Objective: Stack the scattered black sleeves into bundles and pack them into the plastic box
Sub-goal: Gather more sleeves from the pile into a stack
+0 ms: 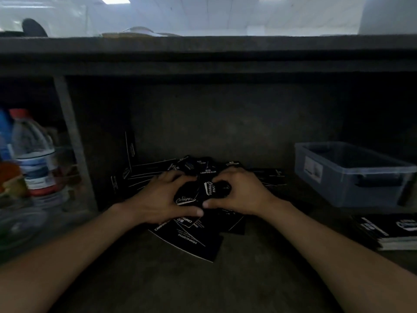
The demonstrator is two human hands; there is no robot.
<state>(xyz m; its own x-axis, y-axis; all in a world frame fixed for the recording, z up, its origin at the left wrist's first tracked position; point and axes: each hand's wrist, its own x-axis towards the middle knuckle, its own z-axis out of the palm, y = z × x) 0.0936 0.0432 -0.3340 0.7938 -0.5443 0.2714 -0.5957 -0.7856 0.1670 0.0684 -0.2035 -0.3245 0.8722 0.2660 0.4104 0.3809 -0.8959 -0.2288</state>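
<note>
Several flat black sleeves with white lettering lie scattered in a heap on the dark shelf surface, under and around both hands. My left hand and my right hand meet over the heap's middle, each with curled fingers and thumb gripping a small clutch of sleeves between them. The grey plastic box stands at the right, apart from the hands; its inside looks dark and I cannot tell what it holds. A neat bundle of black sleeves lies in front of the box.
A vertical post divides the shelf on the left. Behind it stand plastic bottles and blurred containers. A thick dark overhang runs across above the workspace, with a dark back wall behind the heap.
</note>
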